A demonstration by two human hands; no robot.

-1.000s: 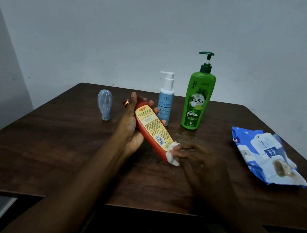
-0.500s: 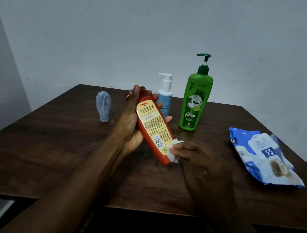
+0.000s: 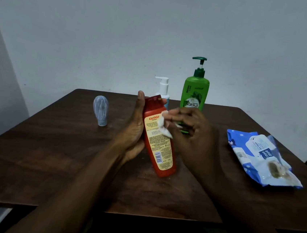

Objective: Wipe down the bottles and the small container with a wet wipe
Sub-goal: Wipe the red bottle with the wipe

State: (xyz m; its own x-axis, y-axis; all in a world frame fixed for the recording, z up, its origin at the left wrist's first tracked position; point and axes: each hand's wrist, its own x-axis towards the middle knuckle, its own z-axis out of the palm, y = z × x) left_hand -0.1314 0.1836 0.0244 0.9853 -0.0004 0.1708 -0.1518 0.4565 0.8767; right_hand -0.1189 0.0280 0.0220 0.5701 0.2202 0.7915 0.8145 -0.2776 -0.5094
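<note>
Three bottles are sharing the table (image 3: pixel 49 162) with one small container (image 3: pixel 100 110) and one wipe pack (image 3: pixel 262 158). My left hand (image 3: pixel 136 131) is gripping the tilted red bottle (image 3: pixel 158 137), its base down near the tabletop, while my right hand (image 3: pixel 190 133) is pinching the wipe (image 3: pixel 164 124) against its label. The green bottle (image 3: pixel 194 94) and white bottle (image 3: pixel 163 88) are standing behind.

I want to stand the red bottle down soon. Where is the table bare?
The table is bare at front left, before the small grey container, and along the near edge. Crowded: the back middle with the green pump bottle and white pump bottle; the wipes pack fills the right.
</note>
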